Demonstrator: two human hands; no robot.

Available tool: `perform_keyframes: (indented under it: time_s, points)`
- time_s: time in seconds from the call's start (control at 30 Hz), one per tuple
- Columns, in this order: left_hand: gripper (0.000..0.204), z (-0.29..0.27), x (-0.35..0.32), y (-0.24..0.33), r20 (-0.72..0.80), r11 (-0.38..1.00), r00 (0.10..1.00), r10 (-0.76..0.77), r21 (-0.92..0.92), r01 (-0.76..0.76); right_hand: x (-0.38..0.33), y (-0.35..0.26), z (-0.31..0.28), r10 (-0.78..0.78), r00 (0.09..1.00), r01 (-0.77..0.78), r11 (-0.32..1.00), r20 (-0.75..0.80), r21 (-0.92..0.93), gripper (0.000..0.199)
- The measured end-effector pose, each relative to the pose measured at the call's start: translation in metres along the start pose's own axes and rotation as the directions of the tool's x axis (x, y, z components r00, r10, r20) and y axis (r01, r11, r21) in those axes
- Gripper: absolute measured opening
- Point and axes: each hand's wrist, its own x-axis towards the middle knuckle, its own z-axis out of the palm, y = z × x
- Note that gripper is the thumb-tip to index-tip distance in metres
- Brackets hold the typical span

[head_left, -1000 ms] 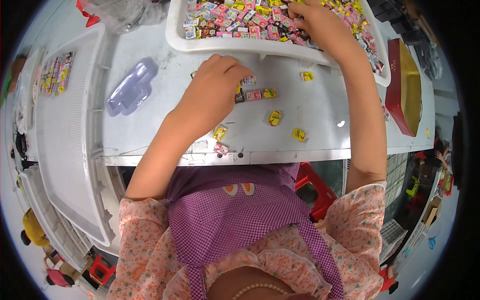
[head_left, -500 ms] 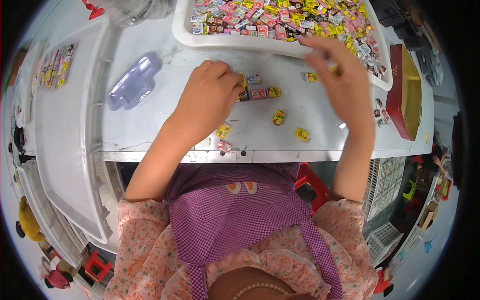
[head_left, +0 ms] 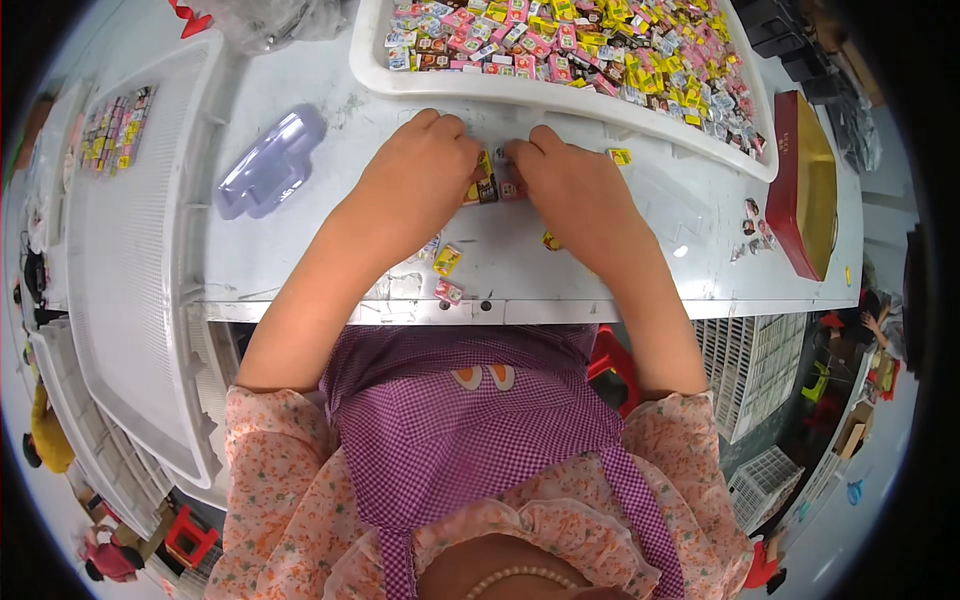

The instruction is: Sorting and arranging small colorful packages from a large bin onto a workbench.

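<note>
Small block-shaped wrapped candies (head_left: 486,182), yellow and dark, stand in a short row on the worktable between my hands. My left hand (head_left: 420,185) is closed, its thumb and fingertips gripping the left end of the row. From the other side my right hand (head_left: 572,188) has its curled fingers pressed against a pink candy (head_left: 507,186) and hides the right end of the row. A yellow candy (head_left: 447,260) and a pink candy (head_left: 449,291) lie loose near the front edge. Part of another yellow candy (head_left: 551,241) peeks out below my right hand.
A white tray (head_left: 560,95) heaped with wrapped candies stands at the back. A clear plastic mould (head_left: 270,165) lies left, beside a long white perforated tray (head_left: 125,260) with candy rows. At right are a red-and-gold box (head_left: 800,190) and a lone yellow candy (head_left: 620,157).
My right hand has come down from beside the big tray, moving left and nearer, to the candy row. My left hand has stayed at the row's left end.
</note>
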Motion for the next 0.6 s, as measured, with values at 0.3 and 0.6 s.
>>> perform_keyframes:
  time_s: [0.3, 0.6]
  points:
    - [0.013, -0.004, 0.005, -0.006, 0.087, 0.997, 0.993, 0.076, 0.025, -0.078, 0.01, 0.007, 0.009, 0.033, 0.999, -0.034, 0.998, 0.012, 0.049, 0.017]
    - [0.014, -0.003, 0.003, -0.011, 0.117, 0.997, 0.992, 0.056, -0.05, -0.051, -0.001, 0.013, 0.006, -0.087, 0.989, 0.08, 0.995, -0.121, -0.065, 0.024]
